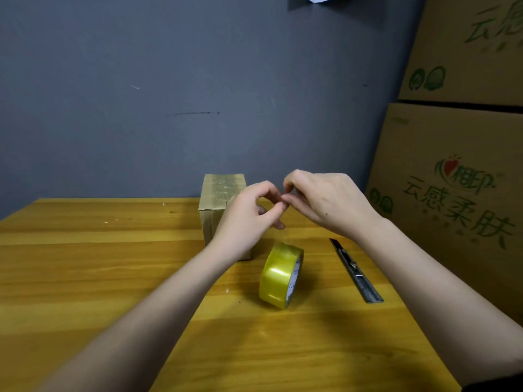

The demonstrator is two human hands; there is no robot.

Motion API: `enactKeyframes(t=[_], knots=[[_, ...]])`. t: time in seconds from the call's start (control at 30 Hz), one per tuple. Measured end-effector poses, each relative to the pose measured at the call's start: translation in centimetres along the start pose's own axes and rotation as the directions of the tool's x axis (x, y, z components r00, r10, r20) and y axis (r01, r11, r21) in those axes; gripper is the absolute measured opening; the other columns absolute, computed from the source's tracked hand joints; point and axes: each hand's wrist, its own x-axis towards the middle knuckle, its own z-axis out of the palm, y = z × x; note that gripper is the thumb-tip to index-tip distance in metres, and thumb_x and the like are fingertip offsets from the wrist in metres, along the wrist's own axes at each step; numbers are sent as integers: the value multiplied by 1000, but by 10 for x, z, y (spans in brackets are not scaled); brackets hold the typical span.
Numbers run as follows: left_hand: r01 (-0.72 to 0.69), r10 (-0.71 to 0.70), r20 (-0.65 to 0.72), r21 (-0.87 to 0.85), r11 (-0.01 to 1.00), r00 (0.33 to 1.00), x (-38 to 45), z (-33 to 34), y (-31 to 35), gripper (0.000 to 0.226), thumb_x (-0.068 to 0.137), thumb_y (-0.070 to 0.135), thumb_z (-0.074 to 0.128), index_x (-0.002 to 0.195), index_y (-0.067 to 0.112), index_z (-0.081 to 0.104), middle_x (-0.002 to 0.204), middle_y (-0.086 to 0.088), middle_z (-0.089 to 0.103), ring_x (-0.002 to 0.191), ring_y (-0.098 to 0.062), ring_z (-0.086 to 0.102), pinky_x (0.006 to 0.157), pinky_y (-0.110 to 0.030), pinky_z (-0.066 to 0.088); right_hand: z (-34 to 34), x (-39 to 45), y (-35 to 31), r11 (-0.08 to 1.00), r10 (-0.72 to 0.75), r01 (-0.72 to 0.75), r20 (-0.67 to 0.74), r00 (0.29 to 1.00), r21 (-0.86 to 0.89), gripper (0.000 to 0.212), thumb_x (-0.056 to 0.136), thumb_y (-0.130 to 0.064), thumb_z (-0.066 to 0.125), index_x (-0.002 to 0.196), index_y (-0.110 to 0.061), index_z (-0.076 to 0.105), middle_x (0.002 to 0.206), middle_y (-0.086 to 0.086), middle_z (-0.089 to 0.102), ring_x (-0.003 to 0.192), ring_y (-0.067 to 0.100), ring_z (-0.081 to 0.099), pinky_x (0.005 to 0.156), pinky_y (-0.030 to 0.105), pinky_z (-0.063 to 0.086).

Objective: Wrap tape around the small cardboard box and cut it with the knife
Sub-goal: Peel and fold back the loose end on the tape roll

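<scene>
Hands meet above the tape roll, nothing gripped yet

The table [85,264] carries everything, with stacked cartons [458,165] at its 3 o'clock edge. The small cardboard box [218,199] stands upright toward 12 o'clock, its top already glossy with tape. The tape roll [278,274] sits on its edge at the centre, just beside the box at its 5 o'clock, and the knife [355,270] lies flat at the roll's 3 o'clock, blade end pointing away. The left hand [246,216] and right hand [325,199] hover above the roll, fingers curled and fingertips touching each other; whether they pinch a scrap of tape I cannot tell. Judging from this, the good move is to find the roll's loose end first, while keeping the knife clear.
</scene>
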Motion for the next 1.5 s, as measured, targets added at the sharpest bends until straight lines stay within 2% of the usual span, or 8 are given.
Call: enactKeyframes(t=[0.3, 0.43, 0.63, 0.9, 1.07, 1.17, 1.3, 1.5], knots=[[24, -24, -26, -8, 1000, 999, 1, 3, 2, 6, 88, 20, 63, 83, 19, 59, 92, 3, 63, 58, -15, 70, 58, -29, 51, 6, -25, -7, 889, 448, -439, -48, 893, 131, 36, 86, -48, 54, 110, -21, 51, 88, -10, 58, 68, 3, 51, 54, 21, 42], [28, -28, -49, -5, 1000, 998, 0, 1, 0, 7, 87, 20, 63, 84, 15, 60, 92, 1, 63, 59, -17, 70, 63, -34, 54, 16, -33, -10, 577, 595, -555, 157, 788, 600, 16, 85, -26, 65, 98, -19, 61, 90, -12, 63, 84, 3, 61, 67, 22, 48], [35, -33, -46, 40, 999, 998, -2, -5, 3, 9, 88, 23, 62, 87, 15, 60, 92, 3, 64, 60, -13, 70, 67, -35, 56, 20, -30, -13, 266, 607, -563, 318, 729, 782, 5, 86, -15, 65, 85, -20, 66, 81, -5, 68, 80, 7, 64, 67, 19, 51], [90, -75, -110, 141, 986, 991, -1, -9, 3, 14, 88, 37, 58, 78, 26, 60, 97, 6, 61, 64, -8, 70, 74, -46, 57, 15, -28, -20, 255, 607, -556, 318, 729, 791, 6, 87, -13, 64, 85, -19, 66, 78, -5, 68, 72, 6, 65, 65, 14, 50], [67, -23, -166, 268, 961, 986, 0, -10, 5, 14, 85, 34, 63, 80, 22, 68, 92, 3, 57, 86, -6, 54, 79, -22, 45, 13, -28, -24, 263, 642, -550, 282, 713, 792, 14, 85, -14, 66, 98, -16, 63, 77, -4, 69, 81, 5, 65, 77, 22, 51], [119, -91, -149, 189, 975, 985, 1, -12, 9, 14, 85, 30, 63, 79, 19, 69, 90, 3, 55, 82, -3, 51, 73, -14, 38, 13, -28, -26, 270, 668, -539, 248, 702, 798, 25, 83, -15, 68, 104, -12, 54, 80, 1, 70, 86, 13, 67, 83, 31, 49], [219, -218, -86, 5, 976, 972, 3, -10, 14, 20, 88, 27, 62, 76, 13, 70, 80, -1, 62, 79, -8, 54, 69, -22, 38, 15, -31, -30, 272, 694, -515, 205, 691, 813, 21, 84, -11, 67, 95, -10, 49, 88, 11, 68, 88, 20, 67, 80, 37, 53], [303, -308, -69, -84, 949, 949, 7, -6, 19, 24, 88, 24, 60, 69, 11, 66, 83, -18, 65, 89, -20, 59, 70, -15, 38, 17, -34, -36, 237, 687, -456, 184, 703, 858, 8, 90, 1, 54, 88, -6, 52, 85, 11, 64, 78, 10, 61, 69, 17, 48]])
